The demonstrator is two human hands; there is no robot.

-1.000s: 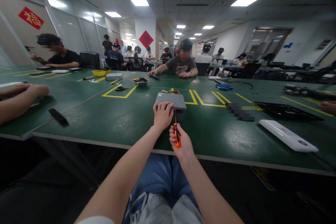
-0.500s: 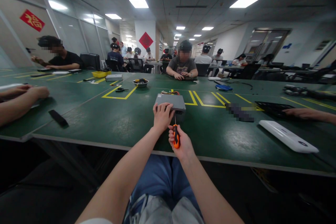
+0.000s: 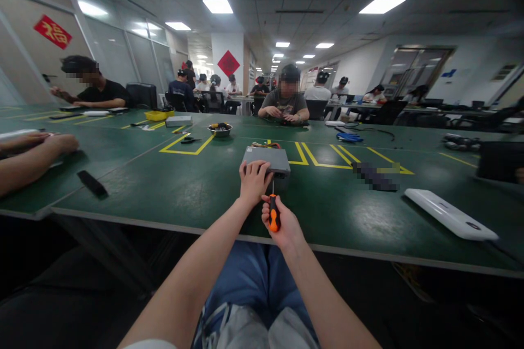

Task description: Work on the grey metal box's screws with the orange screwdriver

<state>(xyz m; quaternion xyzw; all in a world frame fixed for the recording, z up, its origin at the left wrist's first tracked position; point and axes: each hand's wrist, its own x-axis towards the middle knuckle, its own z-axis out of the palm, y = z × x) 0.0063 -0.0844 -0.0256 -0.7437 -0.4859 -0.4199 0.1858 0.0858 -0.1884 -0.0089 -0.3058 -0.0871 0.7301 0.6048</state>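
A grey metal power supply unit (image 3: 273,157) lies on the green table in front of me, its bundle of coloured wires (image 3: 268,145) at the far side. My left hand (image 3: 254,179) is laid over its near left part, fingers on the top and thumb at the near face, gripping it. In my right hand (image 3: 286,224) is a screwdriver (image 3: 274,217) with an orange and black handle. Its thin shaft points away from me, toward the unit's near face by the socket. Whether the tip touches a screw is too small to tell.
A metal bowl (image 3: 220,129) with small items and pliers (image 3: 189,140) stand farther back. On the right are a white elongated device (image 3: 450,214) and a blue cable coil (image 3: 349,136). A dark bar (image 3: 92,183) lies left. Co-workers' hands (image 3: 61,143) work nearby.
The screwdriver's handle has turned and tilted slightly in my right hand. My left hand stays on the power supply unit. At the far right, a co-worker's black panel has been raised.
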